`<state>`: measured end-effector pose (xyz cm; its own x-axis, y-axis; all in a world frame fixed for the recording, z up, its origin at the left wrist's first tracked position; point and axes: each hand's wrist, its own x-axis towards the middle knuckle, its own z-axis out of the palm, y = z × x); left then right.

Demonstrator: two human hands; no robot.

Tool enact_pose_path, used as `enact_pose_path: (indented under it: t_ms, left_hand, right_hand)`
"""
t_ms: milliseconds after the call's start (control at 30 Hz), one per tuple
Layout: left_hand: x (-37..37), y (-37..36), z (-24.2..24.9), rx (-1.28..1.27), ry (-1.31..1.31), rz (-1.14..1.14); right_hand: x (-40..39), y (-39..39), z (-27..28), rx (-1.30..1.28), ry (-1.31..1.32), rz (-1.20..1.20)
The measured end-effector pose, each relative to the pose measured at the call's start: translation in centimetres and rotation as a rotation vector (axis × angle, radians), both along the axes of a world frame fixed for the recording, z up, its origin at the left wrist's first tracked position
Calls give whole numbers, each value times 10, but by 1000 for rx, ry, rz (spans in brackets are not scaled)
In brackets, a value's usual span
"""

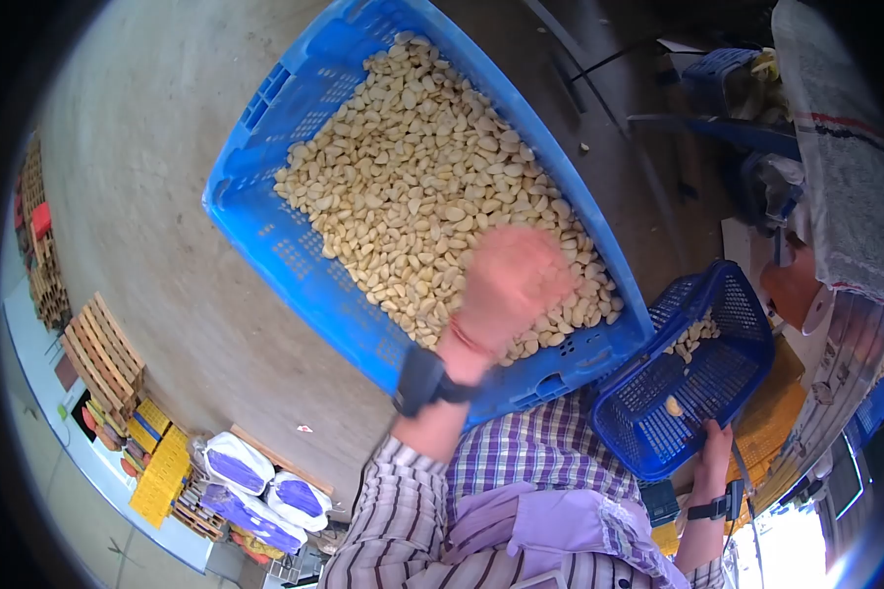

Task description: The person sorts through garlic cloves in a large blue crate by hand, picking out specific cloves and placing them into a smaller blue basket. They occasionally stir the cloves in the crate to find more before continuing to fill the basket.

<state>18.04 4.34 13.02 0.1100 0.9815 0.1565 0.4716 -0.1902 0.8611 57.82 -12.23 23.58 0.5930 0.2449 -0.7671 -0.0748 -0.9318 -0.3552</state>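
A large blue plastic crate [265, 211] holds a thick layer of pale peeled garlic cloves [393, 157]. My left hand [521, 275] is down on the cloves near the crate's close end. Motion blurs it, and its fingers are hidden, so I cannot see whether it holds any. At the lower right, my right hand [717, 447] grips the rim of a small dark blue basket [648, 432]. This basket is tilted beside the crate's corner. Inside it, a few cloves [695, 337] lie toward the far end, and a single clove [673, 405] sits closer to my hand.
Wooden pallets [103, 353] and white-and-purple sacks [270, 491] stand on the left. A grey woven sack [845, 147] hangs at the right above corrugated metal [840, 344]. Behind the crate, dark metal legs [609, 98] cross the floor.
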Motion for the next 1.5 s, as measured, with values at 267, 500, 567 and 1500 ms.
enact_pose_path:
  t_ms: [267,500,567,1500]
  left_hand:
    - [-127,8,-144,-452,793,539]
    - [-90,5,-106,-407,81,728]
    - [-37,5,-46,-460,-258,624]
    - [-79,35,-136,-527,-877,770]
  right_hand:
    - [8,-7,-6,25,32,32]
    - [-9,2,2,-37,-8,-10]
    - [-9,-2,1,-49,-25,3]
    - [0,-7,-10,48,-7,8]
